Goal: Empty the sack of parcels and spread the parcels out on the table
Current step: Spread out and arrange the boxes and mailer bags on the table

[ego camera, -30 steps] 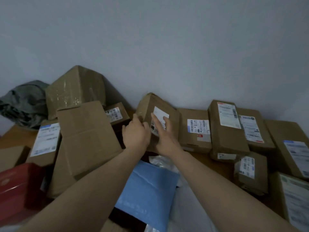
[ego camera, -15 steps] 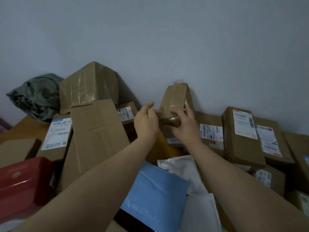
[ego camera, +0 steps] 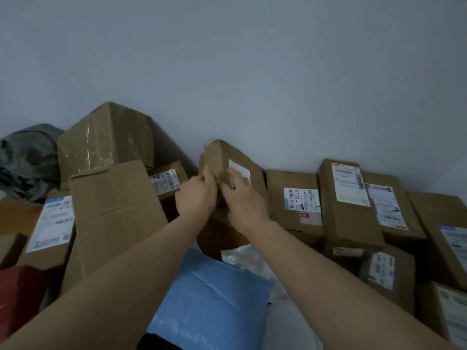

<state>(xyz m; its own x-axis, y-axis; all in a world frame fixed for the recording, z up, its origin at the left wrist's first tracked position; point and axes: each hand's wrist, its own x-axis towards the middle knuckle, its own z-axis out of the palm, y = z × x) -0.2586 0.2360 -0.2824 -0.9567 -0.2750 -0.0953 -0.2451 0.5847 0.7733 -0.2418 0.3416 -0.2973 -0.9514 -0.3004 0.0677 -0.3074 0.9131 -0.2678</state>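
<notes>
head view is showing the left hand and right hand clamping curled fingers on a small brown white-labelled cardboard parcel. its long axis is leaning up and away beyond the fingertips, both hands equally near.

Both your arms are in view, bare from the lower frame edge to the fingers. Left forearm and right forearm: uncovered, smooth, broad near the lens, narrowing to the wrists. Left hand and right hand: backs showing, knuckle ridges faint. Nails too blurred to read.
</notes>
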